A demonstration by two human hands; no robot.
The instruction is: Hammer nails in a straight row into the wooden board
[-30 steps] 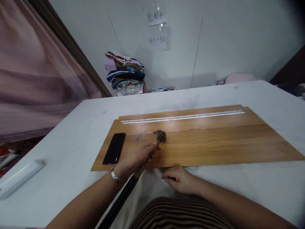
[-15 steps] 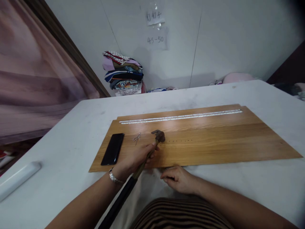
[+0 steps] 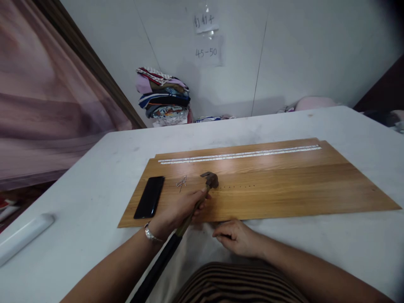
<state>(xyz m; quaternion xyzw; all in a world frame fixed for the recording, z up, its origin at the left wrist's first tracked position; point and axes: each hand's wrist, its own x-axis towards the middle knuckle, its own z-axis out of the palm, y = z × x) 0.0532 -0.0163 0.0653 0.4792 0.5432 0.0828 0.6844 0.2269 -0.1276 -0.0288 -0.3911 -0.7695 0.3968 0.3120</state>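
Note:
My left hand is wrapped round the shaft of a claw hammer, close below its rusty head; the black grip runs back toward my body. The head rests on or just over a wooden board, at the left end of a row of small dark nail heads or holes. At the board's near edge lies my right hand, its fingers curled; whether anything is in them is hidden. A small pile of nails lies on the board left of the hammer head.
A black phone lies on the board's left end. Two white measuring strips run along its far side. The board is on a white table with a white rounded object at left. Folded clothes are stacked by the wall.

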